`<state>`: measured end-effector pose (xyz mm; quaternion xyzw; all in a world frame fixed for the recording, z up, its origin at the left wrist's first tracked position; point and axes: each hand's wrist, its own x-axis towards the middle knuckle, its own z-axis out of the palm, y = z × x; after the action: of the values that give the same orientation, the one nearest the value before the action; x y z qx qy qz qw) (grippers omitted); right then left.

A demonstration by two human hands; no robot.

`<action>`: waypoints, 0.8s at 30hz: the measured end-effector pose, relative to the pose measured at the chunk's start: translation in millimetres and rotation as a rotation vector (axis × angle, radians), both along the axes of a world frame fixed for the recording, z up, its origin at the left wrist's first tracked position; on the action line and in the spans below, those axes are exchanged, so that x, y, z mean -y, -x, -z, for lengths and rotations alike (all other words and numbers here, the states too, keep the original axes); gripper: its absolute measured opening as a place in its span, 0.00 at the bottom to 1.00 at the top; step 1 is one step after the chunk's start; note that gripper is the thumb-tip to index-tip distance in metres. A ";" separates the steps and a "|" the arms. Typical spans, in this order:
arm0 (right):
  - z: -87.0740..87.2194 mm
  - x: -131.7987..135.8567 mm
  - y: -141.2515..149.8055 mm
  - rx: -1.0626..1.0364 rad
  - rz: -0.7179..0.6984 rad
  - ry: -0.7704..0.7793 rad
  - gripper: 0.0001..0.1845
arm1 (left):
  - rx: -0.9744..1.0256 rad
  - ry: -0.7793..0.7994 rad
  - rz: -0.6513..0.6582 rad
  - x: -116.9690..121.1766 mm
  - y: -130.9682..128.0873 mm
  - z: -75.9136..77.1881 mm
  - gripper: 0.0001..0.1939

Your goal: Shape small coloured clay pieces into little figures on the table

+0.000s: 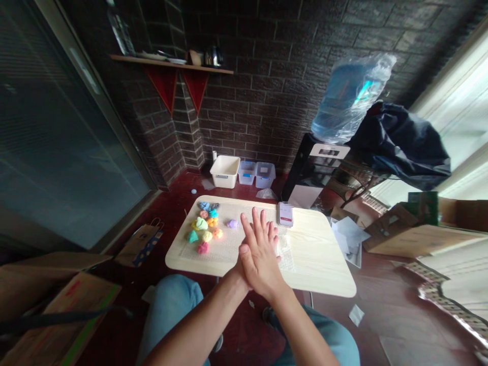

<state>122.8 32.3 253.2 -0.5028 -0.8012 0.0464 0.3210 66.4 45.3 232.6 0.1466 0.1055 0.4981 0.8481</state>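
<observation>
My right hand (260, 259) lies across my left hand (273, 238), palm to palm, above the front middle of a pale table (324, 254). The right fingers stretch out, slightly spread. Beneath them, the left hand is mostly covered; only some straight fingertips show to the right. Whether anything sits between the palms is hidden. To the left are several small, soft-looking coloured lumps, like modelling clay: a purple lump (232, 223) nearest my hands, a pink lump (203, 247), a green lump (192, 236) and a blue lump (204, 206). They rest on a clear textured sheet (224, 249).
A phone (285, 214) lies at the table's back edge. Beyond, on the floor, stand a white bin (224, 173) and two clear boxes (264, 175). A water dispenser (318, 168) is behind right. Cardboard boxes (419, 229) flank the right; another carton (72, 315) is left.
</observation>
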 end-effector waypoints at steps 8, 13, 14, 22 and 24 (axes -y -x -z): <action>4.8 -26.0 -27.7 -0.063 0.117 0.035 0.27 | 0.155 0.106 0.140 8.0 -2.9 -10.9 0.25; 3.4 -26.2 -39.2 -0.347 0.056 0.154 0.26 | 0.199 0.194 0.188 2.9 3.1 -2.9 0.26; 1.9 -24.7 -39.3 -0.376 0.040 0.164 0.27 | 0.199 0.184 0.191 2.7 2.9 -1.6 0.27; -0.9 -9.8 -20.3 -0.028 -0.091 0.082 0.28 | 0.079 0.081 0.079 8.1 -3.9 -12.3 0.28; -0.1 -7.0 -18.1 0.035 -0.044 0.077 0.29 | 0.061 0.068 0.033 9.1 -0.5 -19.8 0.28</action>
<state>140.9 39.2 253.3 -0.4978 -0.8153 0.0752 0.2862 66.9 36.1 252.4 0.1043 0.0942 0.4843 0.8636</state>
